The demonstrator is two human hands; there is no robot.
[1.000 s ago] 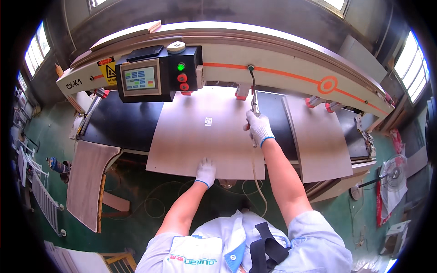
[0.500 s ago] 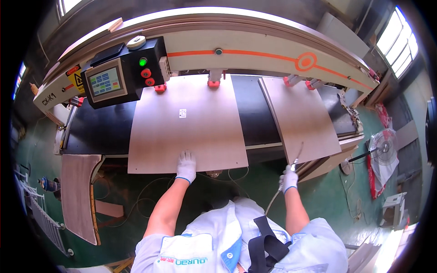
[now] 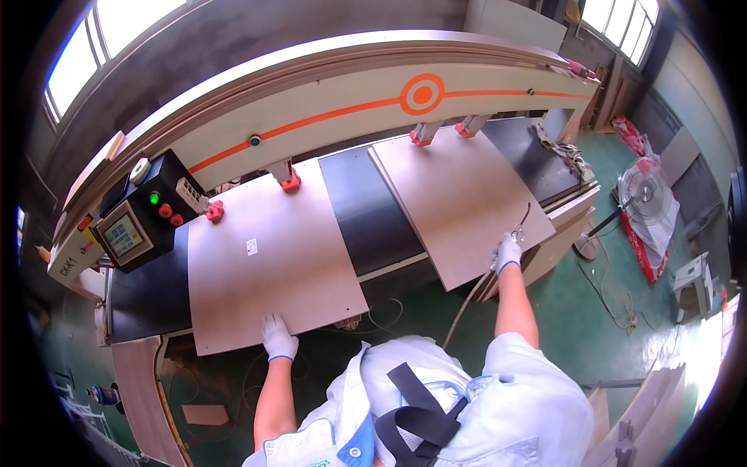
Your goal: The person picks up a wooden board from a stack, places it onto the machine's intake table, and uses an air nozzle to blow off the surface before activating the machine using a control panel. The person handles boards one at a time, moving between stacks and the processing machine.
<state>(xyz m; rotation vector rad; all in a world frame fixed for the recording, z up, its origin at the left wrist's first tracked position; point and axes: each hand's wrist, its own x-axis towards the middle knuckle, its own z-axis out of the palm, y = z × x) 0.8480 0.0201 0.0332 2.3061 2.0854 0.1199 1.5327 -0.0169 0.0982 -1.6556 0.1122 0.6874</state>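
My left hand (image 3: 278, 338), in a white glove, lies with its fingers stretched out over the near edge of a wide wood-grain panel (image 3: 272, 272). This panel carries a small white label and sits on the machine's black bed. My right hand (image 3: 507, 254), gloved too, is closed around an air blow gun (image 3: 518, 233). Its thin curved nozzle points up over a second panel (image 3: 467, 210), which lies on the bed to the right. A pale hose (image 3: 465, 310) trails down from the gun toward my body.
A long machine beam (image 3: 327, 117) with red-footed clamps (image 3: 290, 180) spans the far side. At its left end is a control box (image 3: 136, 226). Stacked boards (image 3: 556, 241) stand under the right panel; a fan (image 3: 643, 189) is beyond. A curved panel (image 3: 144, 397) stands lower left.
My view has swung to the right, so the machine looks tilted. My right hand has moved the blow gun farther over the right panel. My left hand stays on the left panel's near edge.
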